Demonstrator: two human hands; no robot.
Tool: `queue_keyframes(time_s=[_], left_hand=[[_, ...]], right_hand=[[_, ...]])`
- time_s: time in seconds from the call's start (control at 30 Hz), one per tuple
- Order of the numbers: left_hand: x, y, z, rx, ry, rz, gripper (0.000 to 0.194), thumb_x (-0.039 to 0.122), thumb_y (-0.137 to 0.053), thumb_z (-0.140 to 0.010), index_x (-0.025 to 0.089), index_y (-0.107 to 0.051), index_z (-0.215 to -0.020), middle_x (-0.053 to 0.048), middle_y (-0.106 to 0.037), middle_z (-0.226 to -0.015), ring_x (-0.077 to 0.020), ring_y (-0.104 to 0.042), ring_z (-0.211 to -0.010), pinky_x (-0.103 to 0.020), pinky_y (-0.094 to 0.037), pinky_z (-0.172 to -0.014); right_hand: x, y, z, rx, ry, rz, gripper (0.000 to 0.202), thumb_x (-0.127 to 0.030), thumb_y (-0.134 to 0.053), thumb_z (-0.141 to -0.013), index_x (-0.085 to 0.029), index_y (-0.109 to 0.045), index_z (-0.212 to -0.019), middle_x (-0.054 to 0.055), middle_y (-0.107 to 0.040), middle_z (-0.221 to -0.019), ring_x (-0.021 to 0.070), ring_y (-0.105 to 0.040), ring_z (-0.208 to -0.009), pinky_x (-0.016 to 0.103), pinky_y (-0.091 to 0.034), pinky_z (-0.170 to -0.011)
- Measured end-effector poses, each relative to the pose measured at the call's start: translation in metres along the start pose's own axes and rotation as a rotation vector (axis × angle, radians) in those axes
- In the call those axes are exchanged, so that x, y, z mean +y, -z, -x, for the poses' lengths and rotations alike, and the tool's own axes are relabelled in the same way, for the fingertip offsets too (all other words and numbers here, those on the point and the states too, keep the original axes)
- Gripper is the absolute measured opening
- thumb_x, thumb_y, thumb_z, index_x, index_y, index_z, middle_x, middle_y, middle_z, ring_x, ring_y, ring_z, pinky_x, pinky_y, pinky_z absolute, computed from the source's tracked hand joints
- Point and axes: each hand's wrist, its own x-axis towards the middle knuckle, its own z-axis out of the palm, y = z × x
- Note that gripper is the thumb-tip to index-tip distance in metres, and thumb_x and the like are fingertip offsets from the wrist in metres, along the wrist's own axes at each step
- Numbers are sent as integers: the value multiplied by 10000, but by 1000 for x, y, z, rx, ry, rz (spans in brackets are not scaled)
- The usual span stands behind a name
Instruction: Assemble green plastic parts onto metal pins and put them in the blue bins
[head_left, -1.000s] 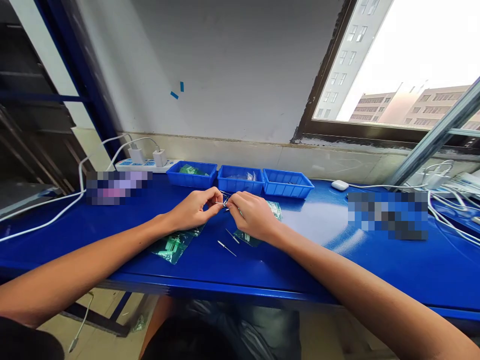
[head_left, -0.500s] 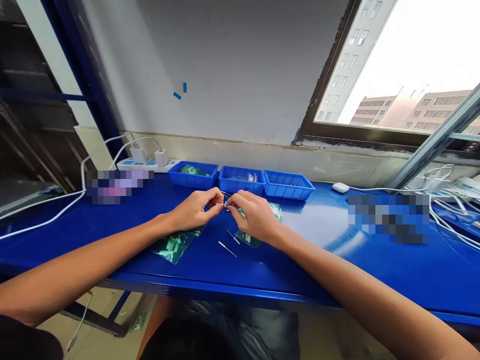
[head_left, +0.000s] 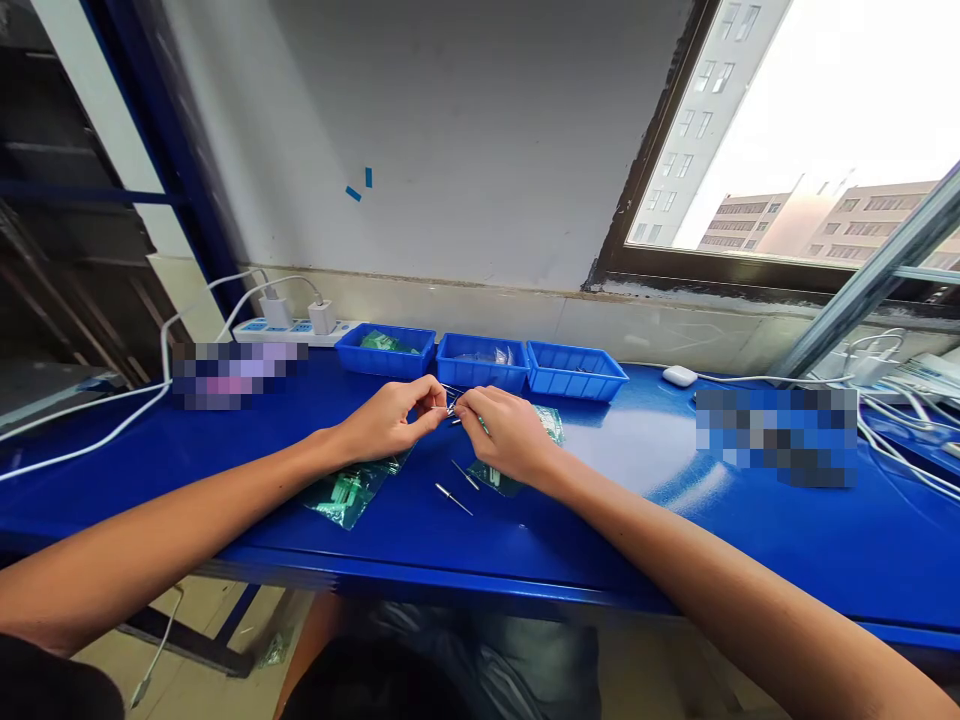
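Observation:
My left hand (head_left: 394, 418) pinches a small shiny metal piece (head_left: 451, 405) between thumb and forefinger, above the middle of the blue table. Fingertips of my right hand (head_left: 508, 432) are pressed together at the same piece, almost touching the left ones. The piece is too small to tell its kind. Below the hands lie two thin silver metal pins, a nearer pin (head_left: 454, 499) and a farther pin (head_left: 466, 475). A clear green-tinted plastic bag (head_left: 346, 496) with pale parts inside rests under my left wrist. Another such bag (head_left: 553, 424) is partly hidden by my right hand.
Three blue bins stand along the wall: a left bin (head_left: 386, 366) with green bags, a middle bin (head_left: 480, 374) with clear packets, and a right bin (head_left: 577, 384). Behind them is a power strip (head_left: 296, 332) with chargers. A white earbud case (head_left: 679, 376) lies to the right.
My right hand has shifted very slightly at the metal piece. Otherwise the hands, pins, bags and bins stay as they were.

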Motion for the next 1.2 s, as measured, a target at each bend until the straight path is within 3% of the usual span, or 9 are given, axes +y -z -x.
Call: queue_keyframes(time_s=[0.2,0.8,1.0,1.2], left_hand=[[1,0,-1,23,-1,29,213,367,-451,-869,165,-487,-812,15,-524,-733,-106,-478,-654,-226,-394,-609],[1,-1,0,-4,3,23,221,378,-455,-865,165,-498,-824,13,-536,-737,-112,-492,-671,-213,-391,-583],[1,-1,0,15,-1,31,216,366,-452,-866,161,-497,-813,19,-532,-712,-101,-482,-639,-212,-392,-588],[1,-2,0,-2,9,22,224,380,-454,-865,164,-498,-820,15,-531,-718,-107,-482,-650,-209,-382,-570]], right_hand=[[-2,3,1,34,8,-34,115,-243,-460,-887,-180,-529,-954,34,-637,-850,147,-572,-785,260,-379,-661],[-1,-2,0,24,13,50,210,-219,-361,-923,-183,-530,-805,36,-643,-792,150,-576,-736,268,-373,-637],[-1,0,1,50,34,-32,90,-228,-453,-885,-182,-516,-930,38,-640,-862,150,-582,-779,263,-392,-661],[1,0,1,62,72,-12,106,-204,-429,-884,-184,-520,-834,29,-603,-797,140,-546,-741,258,-379,-650]])
